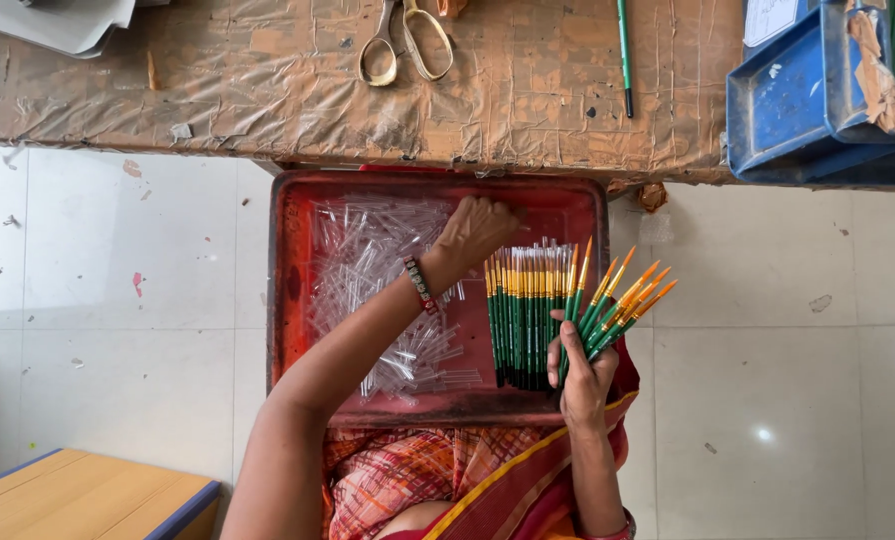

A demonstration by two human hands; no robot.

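Head view, looking straight down. Red rectangular plastic tray at frame centre, on the person's lap. Left hand reaches to the tray's upper middle, fingers curled down at the edge of a pile of clear plastic tubes; can't tell if it grips any. Right hand clamped on a fanned bunch of green-handled paintbrushes with orange ends, right of centre. Row of matching brushes lies in the tray between the hands. Brown taped table across the top carries brass-coloured scissors; blue plastic trays upper right.
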